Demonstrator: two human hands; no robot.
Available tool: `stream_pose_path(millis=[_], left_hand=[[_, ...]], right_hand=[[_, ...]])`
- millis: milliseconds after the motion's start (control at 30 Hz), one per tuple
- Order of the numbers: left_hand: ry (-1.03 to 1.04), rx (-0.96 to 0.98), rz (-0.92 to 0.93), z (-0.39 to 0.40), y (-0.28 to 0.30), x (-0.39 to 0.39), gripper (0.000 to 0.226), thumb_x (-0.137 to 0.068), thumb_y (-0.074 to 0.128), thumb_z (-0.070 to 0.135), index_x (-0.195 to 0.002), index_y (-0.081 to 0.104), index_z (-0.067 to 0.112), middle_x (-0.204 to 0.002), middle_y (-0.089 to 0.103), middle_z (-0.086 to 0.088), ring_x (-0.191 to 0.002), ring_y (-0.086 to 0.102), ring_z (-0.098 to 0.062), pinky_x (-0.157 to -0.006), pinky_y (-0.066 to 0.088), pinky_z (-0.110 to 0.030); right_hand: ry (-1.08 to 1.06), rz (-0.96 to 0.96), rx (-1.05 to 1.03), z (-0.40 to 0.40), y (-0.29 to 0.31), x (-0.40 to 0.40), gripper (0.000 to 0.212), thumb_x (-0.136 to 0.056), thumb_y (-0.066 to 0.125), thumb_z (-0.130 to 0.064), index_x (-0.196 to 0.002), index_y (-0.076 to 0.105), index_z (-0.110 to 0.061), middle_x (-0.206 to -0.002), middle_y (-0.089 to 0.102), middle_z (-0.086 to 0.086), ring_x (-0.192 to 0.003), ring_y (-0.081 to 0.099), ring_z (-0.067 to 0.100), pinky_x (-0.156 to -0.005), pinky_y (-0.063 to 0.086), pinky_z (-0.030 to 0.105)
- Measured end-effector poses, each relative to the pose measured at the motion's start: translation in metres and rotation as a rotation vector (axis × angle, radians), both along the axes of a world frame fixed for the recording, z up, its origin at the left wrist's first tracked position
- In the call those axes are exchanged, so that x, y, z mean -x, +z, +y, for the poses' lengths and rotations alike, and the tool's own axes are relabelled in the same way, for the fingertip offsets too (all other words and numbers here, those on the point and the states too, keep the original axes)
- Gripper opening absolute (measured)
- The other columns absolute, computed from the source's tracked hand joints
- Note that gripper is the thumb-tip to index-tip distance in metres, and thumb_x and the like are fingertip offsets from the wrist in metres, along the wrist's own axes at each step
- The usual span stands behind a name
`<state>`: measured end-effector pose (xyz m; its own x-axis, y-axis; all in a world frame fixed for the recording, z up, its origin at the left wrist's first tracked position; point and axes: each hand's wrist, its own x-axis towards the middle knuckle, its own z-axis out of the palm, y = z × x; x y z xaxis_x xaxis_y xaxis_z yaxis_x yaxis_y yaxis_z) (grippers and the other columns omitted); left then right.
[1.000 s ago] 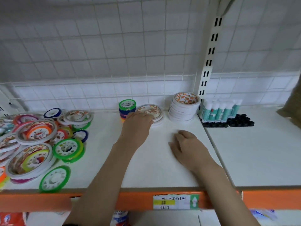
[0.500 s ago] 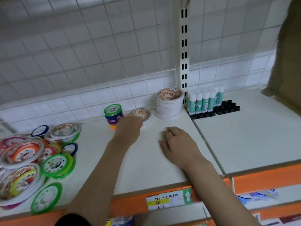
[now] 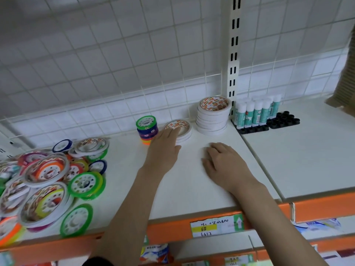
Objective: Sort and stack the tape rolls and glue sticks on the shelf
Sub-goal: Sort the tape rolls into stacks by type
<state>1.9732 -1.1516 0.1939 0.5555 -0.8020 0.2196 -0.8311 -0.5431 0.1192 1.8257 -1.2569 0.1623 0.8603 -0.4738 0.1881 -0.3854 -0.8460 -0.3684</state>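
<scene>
My left hand [image 3: 163,148] lies with straight fingers on the near edge of a low stack of white tape rolls [image 3: 181,129] at the back of the white shelf [image 3: 192,185]. Right of it stands a taller stack of white rolls [image 3: 212,116]. To its left is a short stack of small coloured rolls [image 3: 147,129] with a green one on top. My right hand [image 3: 224,164] rests flat on the shelf, holding nothing. A loose heap of mixed tape rolls [image 3: 48,181] covers the left end. Glue sticks [image 3: 255,112] stand in a black holder [image 3: 284,120].
A white slotted upright [image 3: 233,54] rises behind the tall stack, with a wire grid [image 3: 115,54] across the back. The orange shelf front carries a price label [image 3: 217,225]. A cardboard box edge [image 3: 345,73] shows at far right. Packaged goods sit on the shelf below.
The view has swung left and tilted. My left hand stays on the low white stack and my right hand stays flat on the shelf; neither has taken hold of anything.
</scene>
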Motion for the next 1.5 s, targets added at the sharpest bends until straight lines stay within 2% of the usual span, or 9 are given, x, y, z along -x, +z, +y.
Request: stream_pose_path(millis=[133,300,567,800,933,1100,1233,1367,1500], left_hand=[[0.034,-0.007,0.045,0.038,-0.006,0.004,0.052,-0.096,0.045,0.030,-0.145,0.028,0.019,-0.146,0.036,0.000,-0.133,0.033,-0.019,-0.107,0.025,-0.030],[0.078,0.040,0.099,0.097,-0.016,0.002,0.046,-0.097,0.043,0.032,-0.141,0.036,0.021,-0.143,0.041,0.004,-0.132,0.034,-0.016,-0.107,0.028,-0.032],[0.206,0.108,0.061,0.186,0.002,-0.040,0.044,-0.096,0.044,0.037,-0.137,0.042,0.020,-0.133,0.049,0.001,-0.123,0.043,-0.020,-0.101,0.035,-0.032],[0.252,0.221,0.020,0.244,0.022,-0.077,0.035,-0.095,0.047,0.030,-0.126,0.052,0.015,-0.110,0.059,-0.004,-0.101,0.056,-0.025,-0.085,0.045,-0.035],[0.263,0.267,-0.018,0.262,0.029,-0.096,0.033,-0.092,0.055,0.027,-0.120,0.058,0.011,-0.113,0.063,-0.006,-0.104,0.057,-0.026,-0.091,0.046,-0.043],[0.278,0.271,-0.025,0.273,0.032,-0.107,0.029,-0.093,0.050,0.029,-0.117,0.060,0.015,-0.118,0.061,0.000,-0.110,0.054,-0.019,-0.096,0.042,-0.033],[0.281,0.250,0.013,0.272,0.025,-0.113,0.028,-0.093,0.049,0.033,-0.114,0.059,0.018,-0.113,0.060,0.003,-0.106,0.054,-0.017,-0.090,0.044,-0.032],[0.283,0.221,0.035,0.264,0.024,-0.116,0.024,-0.092,0.052,0.035,-0.107,0.058,0.018,-0.105,0.060,0.003,-0.103,0.052,-0.018,-0.089,0.044,-0.032],[0.330,0.134,0.084,0.253,0.025,-0.114,0.019,-0.091,0.052,0.038,-0.092,0.050,0.019,-0.098,0.053,0.003,-0.100,0.050,-0.017,-0.085,0.039,-0.027]], right_hand=[[0.016,-0.004,-0.007,0.007,0.009,-0.003,0.041,-0.096,0.043,-0.027,-0.130,0.050,-0.004,-0.139,0.045,0.012,-0.130,0.038,0.027,-0.109,0.024,0.028],[0.082,-0.040,-0.023,0.046,0.021,-0.030,0.037,-0.094,0.048,-0.024,-0.122,0.055,-0.001,-0.131,0.050,0.013,-0.127,0.041,0.027,-0.104,0.030,0.026],[0.262,0.003,-0.007,0.124,0.029,-0.112,0.039,-0.095,0.046,-0.026,-0.130,0.050,-0.009,-0.133,0.048,0.006,-0.126,0.041,0.021,-0.100,0.037,0.027],[0.335,0.067,0.024,0.166,0.042,-0.185,0.041,-0.095,0.046,-0.024,-0.132,0.047,-0.007,-0.135,0.046,0.009,-0.127,0.039,0.024,-0.100,0.038,0.034],[0.340,0.086,0.049,0.174,0.047,-0.222,0.045,-0.093,0.048,-0.019,-0.137,0.042,-0.012,-0.137,0.045,0.009,-0.129,0.036,0.024,-0.101,0.039,0.035],[0.356,0.117,0.074,0.177,0.038,-0.248,0.054,-0.094,0.048,-0.017,-0.145,0.032,-0.019,-0.147,0.036,0.003,-0.137,0.028,0.022,-0.108,0.033,0.035],[0.376,0.094,0.105,0.179,0.026,-0.249,0.029,-0.092,0.047,-0.022,-0.118,0.060,-0.023,-0.121,0.057,0.001,-0.115,0.050,0.023,-0.092,0.046,0.035],[0.339,0.055,0.125,0.179,0.028,-0.238,0.025,-0.094,0.047,-0.029,-0.114,0.060,-0.024,-0.113,0.063,0.005,-0.104,0.057,0.027,-0.082,0.049,0.035],[0.337,-0.007,0.108,0.177,0.030,-0.223,0.023,-0.096,0.045,-0.032,-0.108,0.060,-0.019,-0.104,0.065,0.006,-0.097,0.058,0.028,-0.071,0.043,0.032]])
